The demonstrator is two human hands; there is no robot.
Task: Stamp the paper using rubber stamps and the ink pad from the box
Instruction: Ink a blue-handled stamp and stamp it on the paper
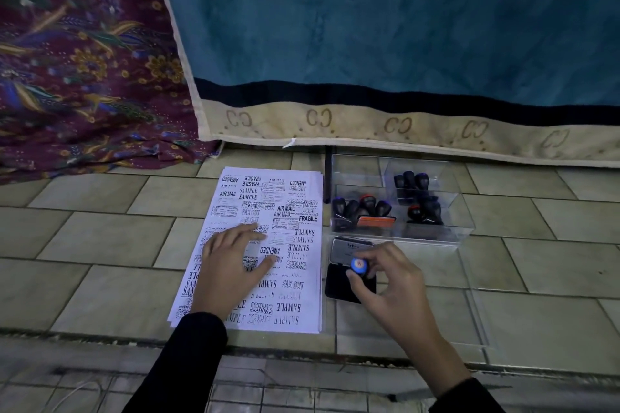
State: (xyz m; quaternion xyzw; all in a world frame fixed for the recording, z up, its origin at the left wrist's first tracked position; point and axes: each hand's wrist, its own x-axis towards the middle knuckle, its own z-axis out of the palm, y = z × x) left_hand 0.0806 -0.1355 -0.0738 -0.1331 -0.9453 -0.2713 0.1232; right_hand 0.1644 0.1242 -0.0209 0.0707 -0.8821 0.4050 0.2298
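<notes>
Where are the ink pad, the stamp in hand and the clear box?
ink pad (336, 282), head view, dark inking surface.
stamp (359, 265), head view, blue-topped knob.
clear box (436, 233), head view, front wall.

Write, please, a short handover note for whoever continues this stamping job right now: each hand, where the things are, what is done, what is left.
Left hand: flat on the paper, fingers straight, holding it down.
Right hand: pinches a blue-topped stamp over the open ink pad; whether it touches the pad cannot be told.
Clear box, behind the pad and right of the paper, holds the other stamps.
Done: the paper already carries many prints.
Left: probably ink this stamp and press it on one of the few bare spots.
</notes>
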